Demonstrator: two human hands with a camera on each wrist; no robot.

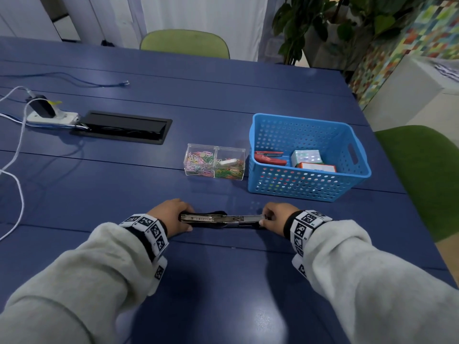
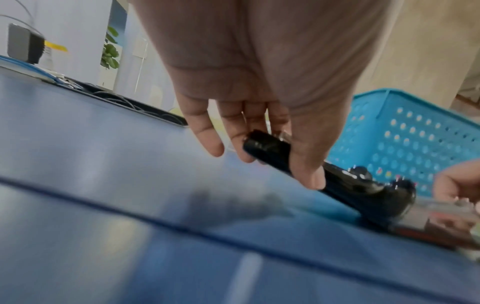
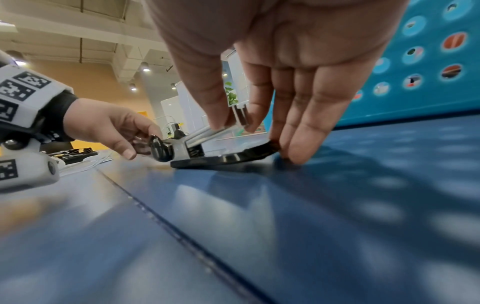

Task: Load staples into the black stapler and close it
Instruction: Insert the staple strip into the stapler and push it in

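The black stapler [image 1: 221,218] lies swung open flat on the blue table [image 1: 223,281], close in front of me. Its black cover [image 2: 270,148] points left and its metal staple channel [image 3: 205,133] points right above the black base [image 3: 228,158]. My left hand [image 1: 173,214] grips the cover end between thumb and fingers. My right hand [image 1: 273,217] pinches the tip of the metal channel between thumb and forefinger, its other fingers touching the table by the base. I cannot tell whether staples lie in the channel.
A blue perforated basket [image 1: 310,184] at the right holds a red stapler [image 1: 269,157] and small boxes [image 1: 306,156]. A clear two-part box of coloured paper clips [image 1: 214,162] stands left of it. A cable hatch [image 1: 121,127], a power strip [image 1: 49,115] and white cables [image 1: 19,155] lie far left.
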